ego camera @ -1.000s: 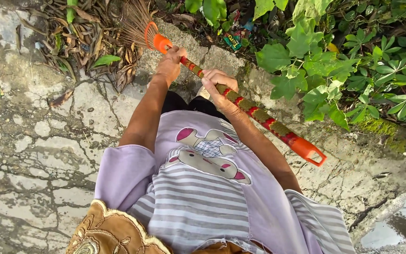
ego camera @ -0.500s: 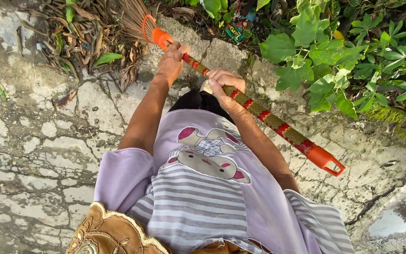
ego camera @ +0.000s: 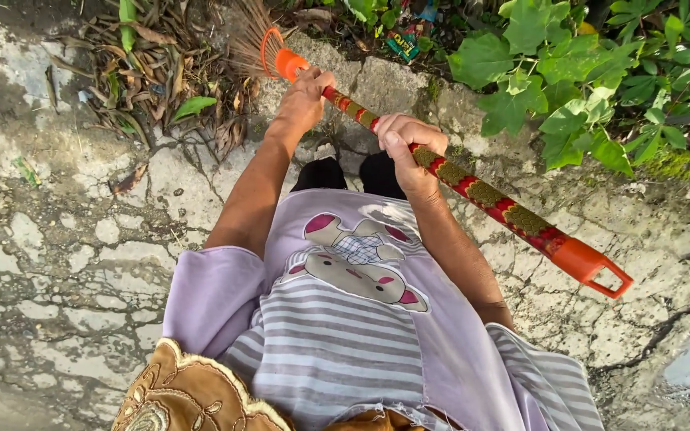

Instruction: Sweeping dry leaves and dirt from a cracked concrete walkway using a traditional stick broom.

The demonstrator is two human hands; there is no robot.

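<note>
Head view: over the last second the broom (ego camera: 473,187) has slid right and nearer along its own line, its orange end cap (ego camera: 596,267) now further out over the cracked concrete (ego camera: 65,263), which reads as a pull-back stroke drawing the bristles (ego camera: 251,36) off the dry leaf pile (ego camera: 161,80). The left hand (ego camera: 307,100) is clamped on the shaft just behind the orange collar, the right hand (ego camera: 407,148) clamped mid-shaft. The long axis runs diagonally, bristles pointing far left, cap near right, beside the green plants (ego camera: 569,88).
</note>
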